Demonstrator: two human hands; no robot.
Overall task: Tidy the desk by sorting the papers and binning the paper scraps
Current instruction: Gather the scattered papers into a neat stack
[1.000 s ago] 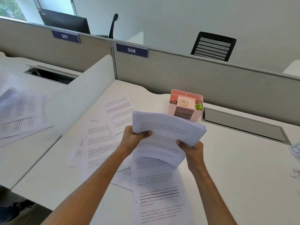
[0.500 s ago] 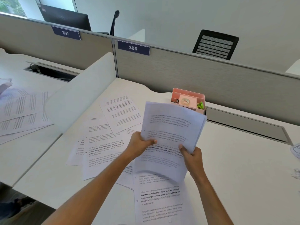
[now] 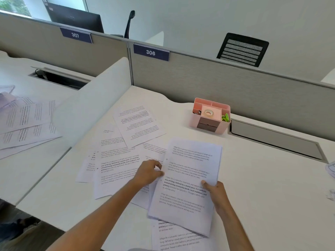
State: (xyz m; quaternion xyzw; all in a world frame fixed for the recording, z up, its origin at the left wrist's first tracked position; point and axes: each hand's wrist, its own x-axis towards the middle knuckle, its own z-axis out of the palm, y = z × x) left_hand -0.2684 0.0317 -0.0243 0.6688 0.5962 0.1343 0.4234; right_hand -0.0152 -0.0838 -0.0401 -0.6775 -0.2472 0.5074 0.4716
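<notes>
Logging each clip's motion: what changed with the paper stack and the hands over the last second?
The paper stack came down from upright in the air to lie nearly flat over the loose sheets on the desk. The right hand still grips its right edge; the left hand has moved to the left edge, fingers curled at it. The loose sheets and pink organizer stayed put.
</notes>
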